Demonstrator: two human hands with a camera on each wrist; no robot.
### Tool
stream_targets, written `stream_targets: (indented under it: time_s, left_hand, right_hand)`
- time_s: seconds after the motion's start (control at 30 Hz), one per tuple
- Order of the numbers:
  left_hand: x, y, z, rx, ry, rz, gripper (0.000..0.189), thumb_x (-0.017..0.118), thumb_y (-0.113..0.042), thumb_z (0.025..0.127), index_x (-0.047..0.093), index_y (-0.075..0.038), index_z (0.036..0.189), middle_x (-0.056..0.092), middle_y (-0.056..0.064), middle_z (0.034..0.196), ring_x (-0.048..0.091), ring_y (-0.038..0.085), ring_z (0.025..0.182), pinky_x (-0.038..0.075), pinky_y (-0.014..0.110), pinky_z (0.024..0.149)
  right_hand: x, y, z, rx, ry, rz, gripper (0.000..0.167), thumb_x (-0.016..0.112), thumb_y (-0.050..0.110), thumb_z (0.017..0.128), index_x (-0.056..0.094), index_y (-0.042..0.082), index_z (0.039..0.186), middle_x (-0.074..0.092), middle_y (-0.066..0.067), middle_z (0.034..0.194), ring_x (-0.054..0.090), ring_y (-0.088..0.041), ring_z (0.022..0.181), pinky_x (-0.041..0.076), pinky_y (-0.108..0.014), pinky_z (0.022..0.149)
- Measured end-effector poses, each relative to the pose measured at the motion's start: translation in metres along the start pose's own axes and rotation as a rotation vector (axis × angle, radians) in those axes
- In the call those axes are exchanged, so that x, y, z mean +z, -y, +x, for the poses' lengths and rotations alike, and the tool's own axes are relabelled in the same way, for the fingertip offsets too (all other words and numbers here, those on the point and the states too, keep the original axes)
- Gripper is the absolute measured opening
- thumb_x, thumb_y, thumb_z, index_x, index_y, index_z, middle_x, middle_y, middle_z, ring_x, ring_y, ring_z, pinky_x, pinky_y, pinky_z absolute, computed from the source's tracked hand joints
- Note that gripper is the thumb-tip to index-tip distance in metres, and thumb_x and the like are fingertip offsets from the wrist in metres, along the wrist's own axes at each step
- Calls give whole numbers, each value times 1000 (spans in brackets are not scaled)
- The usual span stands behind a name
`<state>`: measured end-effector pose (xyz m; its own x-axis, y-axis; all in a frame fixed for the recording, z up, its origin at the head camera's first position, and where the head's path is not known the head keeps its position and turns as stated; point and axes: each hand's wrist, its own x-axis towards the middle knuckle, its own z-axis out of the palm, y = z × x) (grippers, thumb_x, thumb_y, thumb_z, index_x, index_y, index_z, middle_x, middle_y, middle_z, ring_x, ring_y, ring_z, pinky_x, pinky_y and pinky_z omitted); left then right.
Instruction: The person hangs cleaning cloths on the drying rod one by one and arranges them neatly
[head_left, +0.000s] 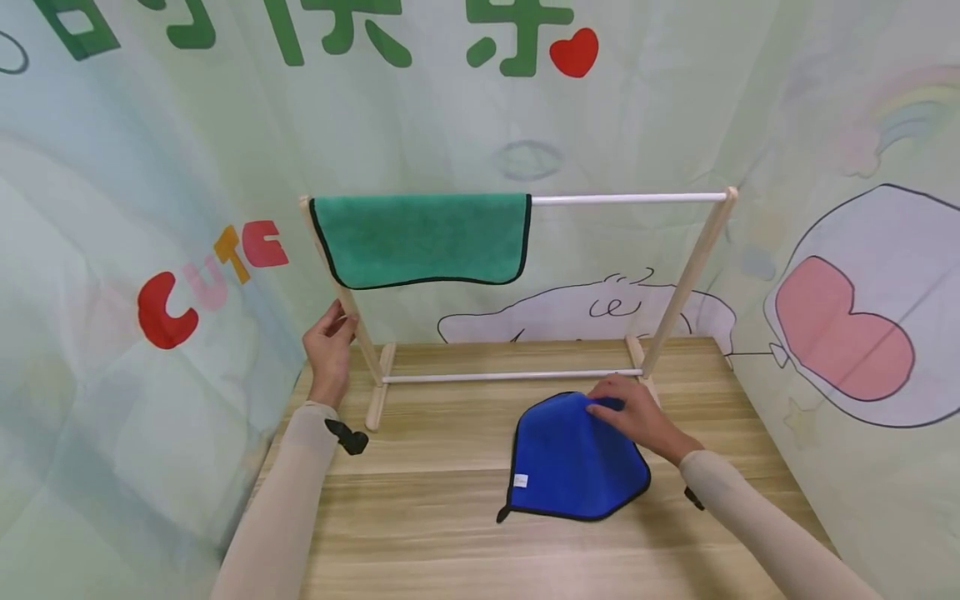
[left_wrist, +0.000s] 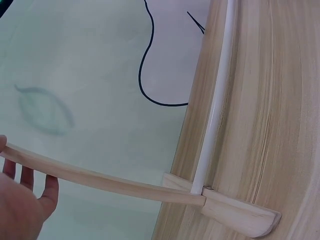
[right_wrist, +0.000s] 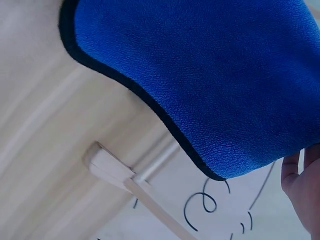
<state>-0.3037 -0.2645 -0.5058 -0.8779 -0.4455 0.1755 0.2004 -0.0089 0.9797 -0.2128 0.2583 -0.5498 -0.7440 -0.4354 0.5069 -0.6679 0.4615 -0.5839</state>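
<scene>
In the head view my left hand [head_left: 328,346] is at the left upright of a wooden drying rack [head_left: 363,333]. The left wrist view shows the thumb on one side of the upright [left_wrist: 100,181] and fingers on the other. My right hand [head_left: 633,412] pinches a blue towel [head_left: 562,458] with black edging, a white tag and a corner loop. The towel hangs folded over from those fingers, low in front of the rack. Up close in the right wrist view, the blue cloth [right_wrist: 200,85] covers most of the frame, with the right fingers [right_wrist: 291,170] at its edge.
A green towel [head_left: 423,240] with black edging drapes over the left part of the rack's white top bar [head_left: 626,199]. A lower white bar [head_left: 502,377] joins the feet on the wooden table [head_left: 405,517]. Printed cloth [head_left: 420,125] walls in the back and sides.
</scene>
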Motion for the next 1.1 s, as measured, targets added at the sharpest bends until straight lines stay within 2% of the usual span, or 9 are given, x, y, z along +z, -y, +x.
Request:
stream_targets:
  time_s: [0.17,0.4,0.6,0.73,0.9,1.03,1.1]
  left_hand:
    - [0,-1,-2,3,10,3,48,74,-16,108,63,-12,155,70,-2,129,68,4,108,58,15,89]
    - [0,-1,-1,11,0,15,48,74,-15,108,64,-12,155,71,-5,127,68,4,108,57,14,88]
    - [0,0,0,9,-3,30,48,72,-14,108,63,-11,155,71,-1,130,67,3,108,57,14,89]
    - [0,-2,0,-7,8,26,48,73,-15,108,63,-13,155,70,4,134,67,3,109,57,16,90]
    - [0,-2,-1,-3,7,-2,48,74,-15,108,64,-13,154,70,-2,128,67,4,108,57,15,89]
    - [0,0,0,-1,2,-10,48,74,-14,108,64,-12,154,70,-7,123,67,5,108,57,14,88]
    - [0,1,1,-1,-1,-12,48,74,-14,108,64,-12,155,70,-8,122,67,5,108,57,15,87]
  right_hand:
    - [-12,9,10,19,-2,44,23,87,-9,88,86,6,105,78,-4,104,70,-20,98,57,-18,87]
    - [-33,19,21,42,1,-14,21,87,-8,90,85,8,104,78,-2,105,70,-19,101,60,-23,87]
    - [-49,25,27,-3,-47,-45,22,87,-11,88,85,4,105,78,-6,105,69,-25,101,54,-17,90]
    - [-60,30,30,20,-58,-46,22,86,-10,90,85,4,107,77,-7,107,68,-22,102,50,-11,93]
    - [-72,33,35,12,-87,-31,25,84,-12,90,85,4,108,76,-6,107,66,-17,101,47,-9,94]
    - [-83,38,39,-30,-113,-16,26,83,-17,88,85,1,108,76,-10,105,67,-21,100,49,-12,94]
    - [-88,42,41,-32,-121,-50,26,84,-15,89,85,3,108,76,-8,105,68,-21,100,49,-11,93]
